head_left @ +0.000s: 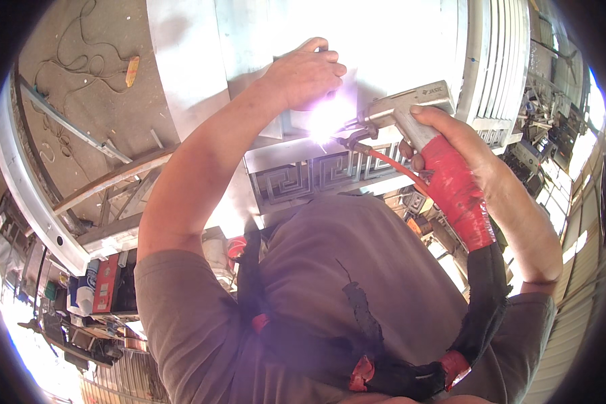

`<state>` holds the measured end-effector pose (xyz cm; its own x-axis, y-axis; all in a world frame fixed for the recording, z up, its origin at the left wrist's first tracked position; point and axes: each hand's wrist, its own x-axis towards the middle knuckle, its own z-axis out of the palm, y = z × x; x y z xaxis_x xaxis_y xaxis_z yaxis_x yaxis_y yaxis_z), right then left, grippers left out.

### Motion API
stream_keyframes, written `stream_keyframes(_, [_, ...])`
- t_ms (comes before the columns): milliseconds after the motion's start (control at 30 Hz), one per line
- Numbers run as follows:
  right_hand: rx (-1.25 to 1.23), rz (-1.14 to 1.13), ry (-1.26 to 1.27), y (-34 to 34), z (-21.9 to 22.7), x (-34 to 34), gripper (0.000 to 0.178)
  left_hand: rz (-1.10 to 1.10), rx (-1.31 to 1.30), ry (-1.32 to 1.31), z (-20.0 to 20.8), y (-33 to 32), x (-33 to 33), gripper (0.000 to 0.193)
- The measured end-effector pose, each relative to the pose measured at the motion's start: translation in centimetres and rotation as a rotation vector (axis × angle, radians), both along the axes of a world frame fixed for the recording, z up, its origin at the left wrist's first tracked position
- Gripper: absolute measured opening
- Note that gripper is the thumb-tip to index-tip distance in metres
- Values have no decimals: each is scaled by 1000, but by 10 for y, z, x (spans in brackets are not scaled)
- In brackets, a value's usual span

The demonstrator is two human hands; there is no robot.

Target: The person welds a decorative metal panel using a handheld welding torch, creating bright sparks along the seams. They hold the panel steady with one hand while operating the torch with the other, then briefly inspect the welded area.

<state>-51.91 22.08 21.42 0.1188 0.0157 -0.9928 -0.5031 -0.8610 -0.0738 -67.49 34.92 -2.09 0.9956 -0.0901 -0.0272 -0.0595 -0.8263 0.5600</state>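
My right hand (459, 138) grips a welding torch (407, 108), a silvery metal gun with red tape round its handle. A thin orange wire-feed hose (392, 161) runs to its tip. At the tip burns a bright white-violet glare that hides the spot beneath it. My left hand (306, 75) rests with curled fingers on a pale metal panel (188, 60), just beyond the glare. Something dark shows between its fingers, too small to make out. Below the glare lies a metal strip with a square-spiral fretwork pattern (286, 182).
The torch's black-sleeved cable (485, 289) loops across my chest. A slatted metal panel (495, 60) stands at the right. On the left floor lie a cord with an orange-yellow piece (132, 71) and a curved metal frame (34, 182). A red box (106, 283) sits lower left.
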Motion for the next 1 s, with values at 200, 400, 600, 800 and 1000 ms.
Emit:
stream_keyframes(200, [-14,-73,-76,-12,11,-8,43,-8,-26,-9,6,2,-2,24])
stream_keyframes(400, [48,-149,-227,-38,27,-3,46,197,-185,14,21,6,-3,28])
stream_keyframes(600, [294,-387,-394,-79,38,11,51,1015,-765,-100,39,0,-85,34])
stream_keyframes(800, [538,-699,-309,-122,30,32,50,1327,-600,223,52,-67,-180,24])
stream_keyframes(1000, [870,-798,-81,-154,11,75,62,1388,-566,268,66,-112,-190,21])
